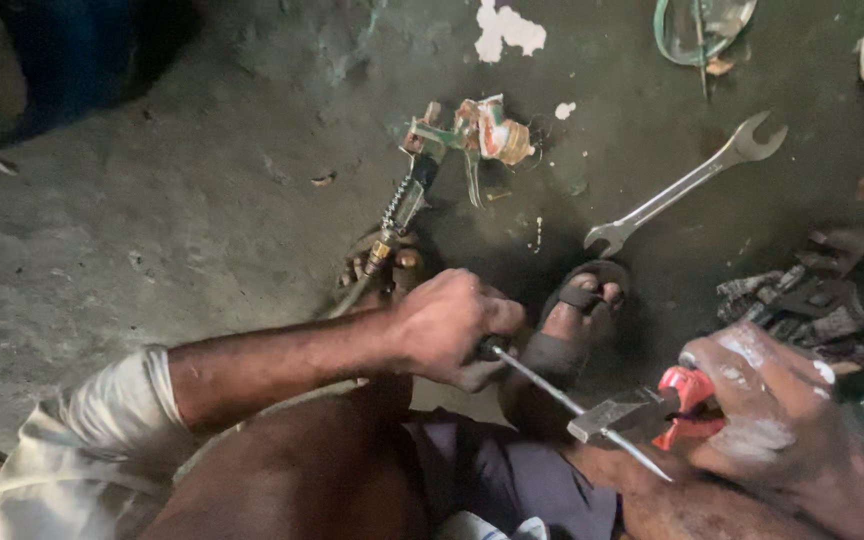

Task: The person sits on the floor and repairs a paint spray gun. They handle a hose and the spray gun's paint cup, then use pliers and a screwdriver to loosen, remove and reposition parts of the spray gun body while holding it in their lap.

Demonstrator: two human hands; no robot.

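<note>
The left hand [449, 325] is closed in a tight fist around the dark handle end of a thin metal rod [577, 408], its grip wrapped fully round so that only the bare steel shaft shows beyond the knuckles. The rod runs down and to the right, slanting across the person's lap, and passes through or against the grey jaws of a pair of pliers [642, 412]. The right hand [762, 410], smeared with pale dust, squeezes the red handles of the pliers; its grip is pressed together on them, with the fingers curled round from the right. The jaws look clamped on the rod near its lower end, though the exact bite is too small to tell.

On the grey concrete floor [202, 200] ahead lies a spray gun [462, 140] with a coiled spring hose fitting, and to its right an open-ended spanner [687, 185]. A sandalled foot [582, 315] rests between the hands and the spanner.
</note>
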